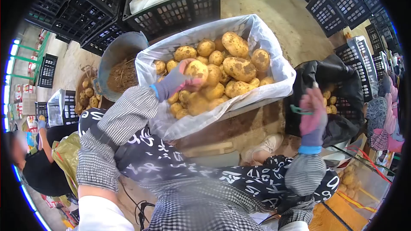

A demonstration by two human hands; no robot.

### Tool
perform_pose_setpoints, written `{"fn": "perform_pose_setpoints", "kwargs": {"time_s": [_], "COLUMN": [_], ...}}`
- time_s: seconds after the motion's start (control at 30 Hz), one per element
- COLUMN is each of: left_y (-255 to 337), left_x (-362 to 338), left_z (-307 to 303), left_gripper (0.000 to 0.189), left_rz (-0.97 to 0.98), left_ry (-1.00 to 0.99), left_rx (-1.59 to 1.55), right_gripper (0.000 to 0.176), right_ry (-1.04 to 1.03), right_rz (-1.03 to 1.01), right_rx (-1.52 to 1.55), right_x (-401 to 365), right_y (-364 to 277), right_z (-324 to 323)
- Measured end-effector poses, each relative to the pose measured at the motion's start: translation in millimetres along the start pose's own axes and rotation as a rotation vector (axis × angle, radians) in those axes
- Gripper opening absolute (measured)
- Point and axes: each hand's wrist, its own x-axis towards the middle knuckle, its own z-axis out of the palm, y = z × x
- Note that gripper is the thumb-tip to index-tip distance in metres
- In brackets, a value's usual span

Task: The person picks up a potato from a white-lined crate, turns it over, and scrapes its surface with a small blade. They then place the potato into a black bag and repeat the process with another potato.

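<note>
My left hand, in a grey and pink glove, grips a potato above the heap in a crate with a white plastic liner. Soil-marked potatoes of varied size fill this crate. My right hand, in a matching glove, is raised to the right of it with fingers closed. A thin green loop shows at its fingers and a small pale tip sticks up above them, but blur hides what it holds. Just beyond that hand lies a black plastic liner with several small potatoes inside.
A grey bucket of soil and dry scraps stands left of the lined crate, near more potatoes. Black crates are stacked behind and at right. A co-worker sits at far left. Straps and cables run at lower right.
</note>
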Motion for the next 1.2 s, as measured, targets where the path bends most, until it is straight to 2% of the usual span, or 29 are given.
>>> {"fn": "perform_pose_setpoints", "kwargs": {"time_s": [0.03, 0.07, 0.1, 0.17, 0.23, 0.33, 0.37, 0.47, 0.57, 0.67, 0.77, 0.87, 0.97, 1.03, 1.1, 1.17, 1.2], "left_y": [9.4, 18.7, 25.8, 34.4, 45.4, 39.7, 41.1, 19.6, 7.9, 15.8, -19.2, -12.1, -7.3, -5.6, -3.1, 2.0, 1.3], "left_x": [-16.9, -33.6, -48.1, -63.3, -81.8, -73.0, -74.9, -88.1, -86.4, -85.1, -70.0, -74.0, -75.3, -74.9, -77.5, -83.0, -82.9], "left_z": [13.3, 30.2, 47.5, 88.3, 115.0, 125.3, 131.1, 147.5, 137.5, 139.5, 122.9, 139.9, 147.9, 143.5, 142.7, 145.0, 145.0], "left_gripper": [0.087, 0.086, 0.086, 0.084, 0.08, 0.076, 0.075, 0.071, 0.07, 0.063, 0.055, 0.05, 0.051, 0.052, 0.06, 0.074, 0.074], "left_rz": [0.057, 0.113, 0.165, 0.073, 0.019, -0.013, -0.082, 0.361, 0.42, 0.061, 0.48, 0.373, 0.264, 0.401, 0.412, 0.299, 0.285], "left_ry": [-0.124, -0.248, -0.373, -0.332, -0.355, -0.406, -0.351, -0.08, 0.015, 0.055, 0.115, -0.012, -0.128, -0.231, -0.237, -0.153, -0.154], "left_rx": [-0.119, -0.241, -0.365, -0.388, -0.32, -0.403, -0.514, 0.202, 0.466, 0.625, 0.657, 0.004, -0.28, -0.271, -0.233, -0.165, -0.165], "right_gripper": [0.038, 0.038, 0.046, 0.066, 0.076, 0.082, 0.082, 0.08, 0.081, 0.083, 0.084, 0.081, 0.077, 0.073, 0.069, 0.064, 0.062], "right_ry": [-0.127, -0.24, -0.354, -0.597, -0.62, -0.631, -0.624, -0.597, -0.591, -0.576, -0.577, -0.591, -0.63, -0.633, -0.641, -0.661, -0.67], "right_rz": [-0.003, 0.057, 0.104, -0.047, -0.118, -0.03, -0.016, -0.054, -0.111, -0.212, -0.32, -0.39, -0.434, -0.436, -0.4, -0.367, -0.363], "right_rx": [-0.173, -0.193, -0.251, -0.58, -0.624, -0.449, -0.434, -0.53, -0.598, -0.71, -0.77, -0.815, -0.843, -0.765, -0.633, -0.542, -0.522], "right_x": [-26.1, -44.4, -62.1, -84.3, -100.8, -108.9, -110.3, -117.5, -123.2, -123.2, -122.6, -118.8, -111.2, -110.7, -110.7, -108.8, -108.2], "right_y": [0.0, 10.3, 15.3, 40.5, 41.5, 40.0, 38.0, 29.1, 30.7, 37.5, 49.7, 47.0, 41.2, 40.0, 41.7, 43.7, 44.0], "right_z": [33.8, 52.4, 70.8, 81.9, 97.4, 106.4, 109.5, 118.7, 120.9, 115.0, 106.7, 103.2, 101.3, 100.7, 99.5, 96.4, 94.7]}}
